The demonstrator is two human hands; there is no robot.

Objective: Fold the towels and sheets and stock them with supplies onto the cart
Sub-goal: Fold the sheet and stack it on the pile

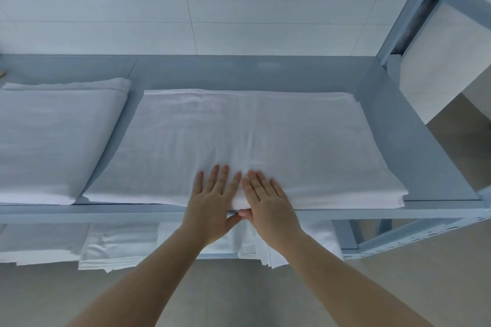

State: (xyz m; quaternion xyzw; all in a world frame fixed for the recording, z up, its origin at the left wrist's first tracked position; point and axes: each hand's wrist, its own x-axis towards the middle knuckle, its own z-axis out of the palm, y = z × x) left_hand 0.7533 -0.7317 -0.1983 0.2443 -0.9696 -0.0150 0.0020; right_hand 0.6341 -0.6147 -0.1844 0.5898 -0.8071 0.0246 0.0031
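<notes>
Head camera view: a left hand and right hand lie side by side, fingers straight and flat, pressing the near edge of a large folded white sheet. It rests on a grey-blue metal cart shelf, beside another folded white sheet to its left.

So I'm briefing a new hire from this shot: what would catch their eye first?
The two hands, left hand and right hand, lie flat side by side on the near edge of a big folded white sheet on the blue shelf. A second folded sheet lies to its left. More folded white linen sits on the shelf below.
</notes>
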